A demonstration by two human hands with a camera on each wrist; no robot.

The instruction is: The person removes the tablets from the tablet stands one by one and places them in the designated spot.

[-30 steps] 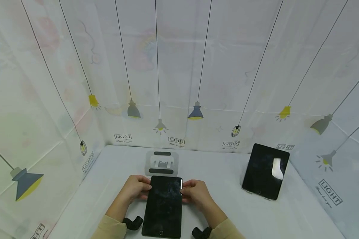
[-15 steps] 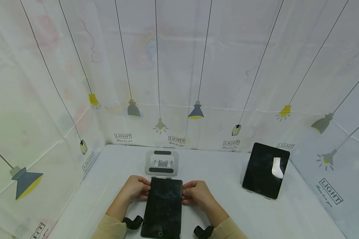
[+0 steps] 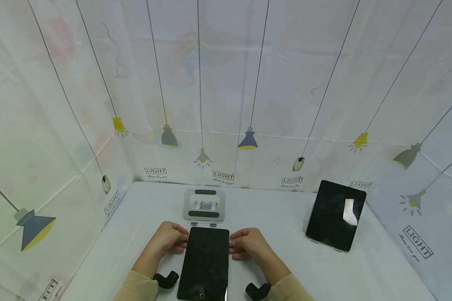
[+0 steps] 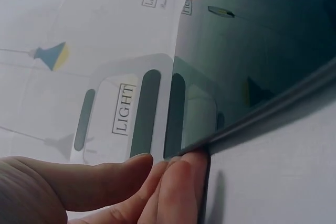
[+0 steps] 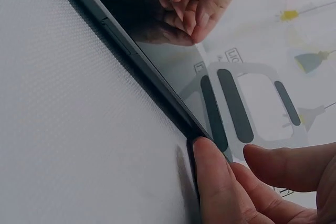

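A black tablet (image 3: pixel 205 263) lies screen up in front of the person, its home button towards them. In the head view, my left hand (image 3: pixel 171 237) is at its far left corner and my right hand (image 3: pixel 246 243) at its far right corner. Both wrist views show fingertips touching the tablet's edge near those corners, with the thumbs lifted clear of the screen. Just beyond the tablet is a grey tablet stand (image 3: pixel 204 205) with two dark pads and two small lips towards the tablet. The tablet's underside is hidden.
Another black tablet (image 3: pixel 336 215) leans tilted on a support at the right of the white table (image 3: pixel 278 267). Dark curved wrist mounts (image 3: pixel 166 280) sit by both sleeves. A curtain (image 3: pixel 226 83) printed with lamps encloses the back and sides.
The tablet's far edge has dropped slightly towards the person, exposing the stand's lips. My right thumb has come off the screen, and both hands have eased outward a little.
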